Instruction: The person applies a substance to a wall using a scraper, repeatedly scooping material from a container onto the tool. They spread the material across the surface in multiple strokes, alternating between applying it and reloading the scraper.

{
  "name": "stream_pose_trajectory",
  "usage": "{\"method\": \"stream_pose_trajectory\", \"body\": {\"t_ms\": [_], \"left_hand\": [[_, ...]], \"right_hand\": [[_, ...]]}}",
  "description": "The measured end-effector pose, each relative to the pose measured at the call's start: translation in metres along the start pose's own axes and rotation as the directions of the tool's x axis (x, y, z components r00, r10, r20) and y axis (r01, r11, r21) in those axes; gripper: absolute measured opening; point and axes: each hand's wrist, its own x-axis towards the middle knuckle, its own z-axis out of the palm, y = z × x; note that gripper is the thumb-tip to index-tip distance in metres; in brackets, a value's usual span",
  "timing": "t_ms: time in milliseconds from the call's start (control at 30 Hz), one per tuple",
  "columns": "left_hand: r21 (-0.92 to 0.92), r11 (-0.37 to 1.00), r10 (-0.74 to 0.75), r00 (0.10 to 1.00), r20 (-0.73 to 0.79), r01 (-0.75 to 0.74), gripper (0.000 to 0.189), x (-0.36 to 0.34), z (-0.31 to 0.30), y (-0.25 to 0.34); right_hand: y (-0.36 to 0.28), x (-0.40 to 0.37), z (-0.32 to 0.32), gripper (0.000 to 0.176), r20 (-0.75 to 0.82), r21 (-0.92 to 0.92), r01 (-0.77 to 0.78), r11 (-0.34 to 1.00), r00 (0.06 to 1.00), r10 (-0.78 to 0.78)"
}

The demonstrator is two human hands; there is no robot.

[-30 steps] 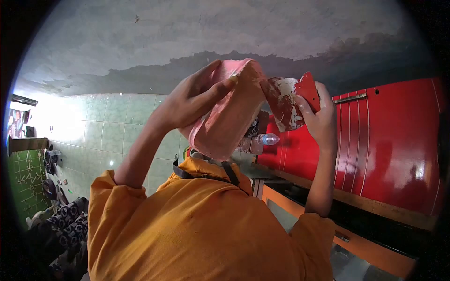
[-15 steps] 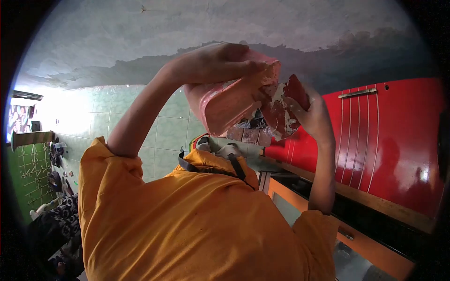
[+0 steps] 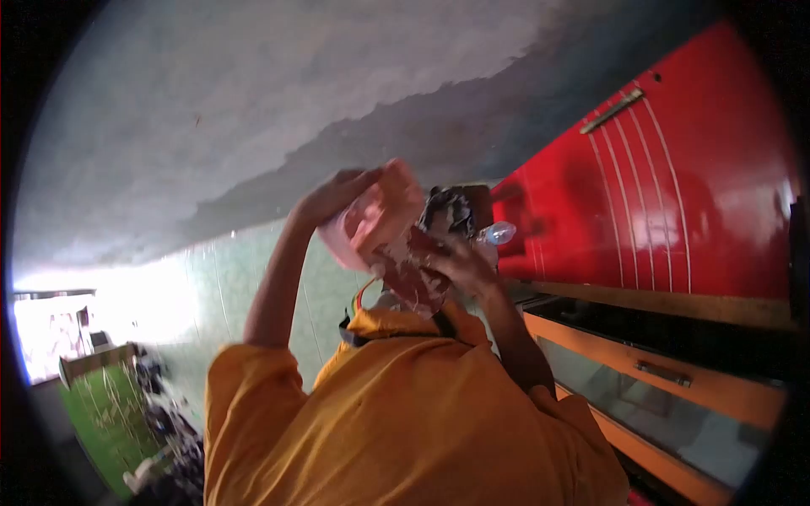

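Observation:
My left hand [image 3: 336,197] is closed around the side of a pink plastic tub [image 3: 390,211], which is tilted and has pale smears inside. Close beside it, my right hand [image 3: 464,268] grips a reddish-brown flat piece [image 3: 412,278] streaked with white paste. This piece sits against or just below the tub's lower edge; motion blur hides whether they touch. Behind my right hand are a crumpled black-and-white bag [image 3: 449,209] and a clear plastic bottle [image 3: 499,233].
A grey wall [image 3: 253,110] with a darker, damp-looking band is in front. To the right are a red cabinet door [image 3: 675,169] with a metal handle and an orange-framed glass cabinet [image 3: 666,379]. Green tiles [image 3: 245,278] and a green panel [image 3: 101,422] lie left.
The view has turned and shifted. Both hands, with the tub and the flat piece, have come lower and nearer my body. The bag and bottle now show behind my right hand.

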Motion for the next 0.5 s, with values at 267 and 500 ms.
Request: {"method": "stream_pose_trajectory", "body": {"t_ms": [267, 500], "left_hand": [[-0.410, 0.911, -0.143, 0.973, -0.183, 0.057, 0.058, -0.001, 0.017, -0.030], [-0.511, 0.859, -0.168, 0.949, -0.268, 0.008, 0.058, -0.003, 0.058, -0.027]], "right_hand": [[-0.013, -0.003, -0.034, 0.024, -0.421, 0.317, 0.356, 0.879, 0.883, -0.206], [-0.087, 0.045, -0.188, 0.028, -0.627, -0.385, 0.615, 0.688, 0.373, -0.684]]}}
